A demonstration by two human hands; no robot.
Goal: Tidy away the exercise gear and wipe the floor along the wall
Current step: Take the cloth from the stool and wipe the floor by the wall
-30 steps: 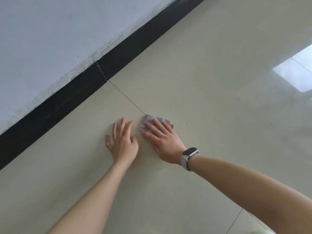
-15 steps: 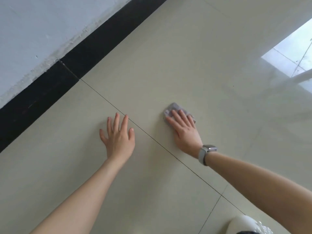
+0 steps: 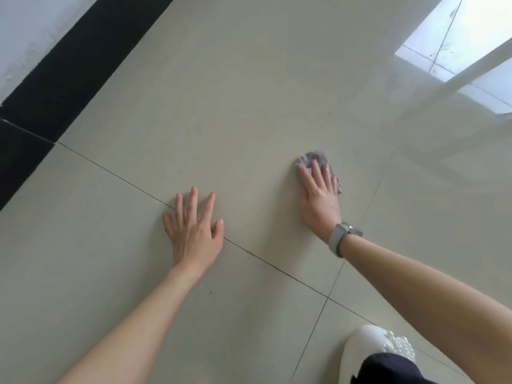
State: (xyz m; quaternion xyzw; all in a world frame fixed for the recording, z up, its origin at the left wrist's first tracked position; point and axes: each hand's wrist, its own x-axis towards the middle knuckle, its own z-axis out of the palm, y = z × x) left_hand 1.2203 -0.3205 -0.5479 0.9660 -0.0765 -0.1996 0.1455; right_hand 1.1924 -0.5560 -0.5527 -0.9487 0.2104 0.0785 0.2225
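Observation:
My right hand (image 3: 318, 198) lies flat on a small grey-purple cloth (image 3: 313, 157) and presses it onto the beige floor tile (image 3: 249, 92), well out from the wall. The cloth shows only past my fingertips and along the right of my fingers. A grey watch (image 3: 339, 238) sits on that wrist. My left hand (image 3: 194, 228) rests palm down on the floor with fingers spread, across a tile joint, holding nothing. No exercise gear is in view.
A black skirting board (image 3: 63, 79) runs along the white wall (image 3: 25, 26) at the upper left. A bright window reflection (image 3: 457, 48) lies on the glossy floor at upper right. My white beaded shoe (image 3: 371, 347) is at the bottom right.
My right hand has slid the cloth to the right, away from the left hand and the wall. The view has shifted right, so less wall shows and my shoe has come in.

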